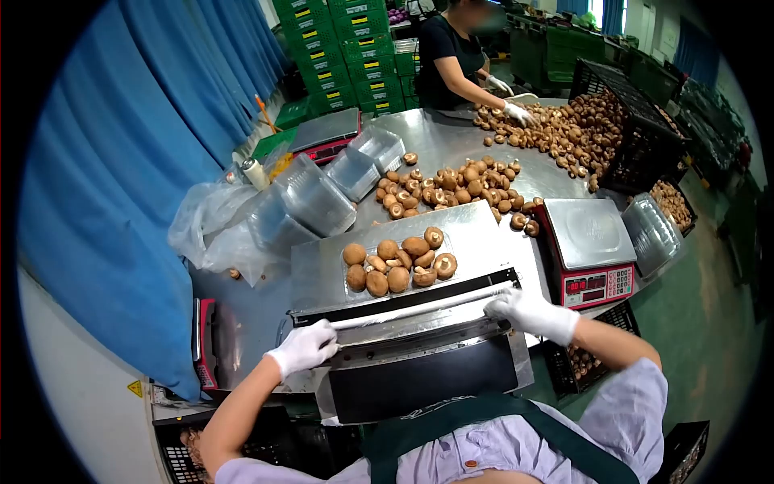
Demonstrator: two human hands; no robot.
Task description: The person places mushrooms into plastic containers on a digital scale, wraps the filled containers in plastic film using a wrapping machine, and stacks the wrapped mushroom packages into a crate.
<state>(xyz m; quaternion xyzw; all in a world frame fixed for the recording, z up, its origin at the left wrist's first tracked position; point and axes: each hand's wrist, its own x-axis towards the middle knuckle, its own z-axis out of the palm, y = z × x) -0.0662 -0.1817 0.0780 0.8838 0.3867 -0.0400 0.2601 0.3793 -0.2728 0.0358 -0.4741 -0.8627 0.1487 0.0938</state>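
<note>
Mushrooms (398, 279) sit grouped in a clear tray (371, 245) on the metal plate (313, 266) of the bench machine, just beyond the hands; some caps up, some stems up. Across the machine's near side runs a strip of white film (411, 309), rolled or bunched, cannot tell which. Left hand (306, 348), gloved, is closed on the film's left end; right hand (528, 315), also gloved, has its fingers bent and apparently closed on the right end. Neither hand touches the tray. Progress, by judgement: filling of this tray looks done, caps spread over most of its floor. No film can be made out over the mushrooms, so covering seems not yet done, the strip lying short of the tray. Much produce remains: a loose pile (468, 194) just past the plate, and a larger heap (576, 133) farther off, spilling from a tipped black crate (649, 153). Nested clear trays (310, 194) stand to the left, no mushrooms seen in them. Scale (587, 234) at right, nothing on its pan, display lit. Across the table, a co-worker's gloved hand (518, 113) rests at the larger heap.
</note>
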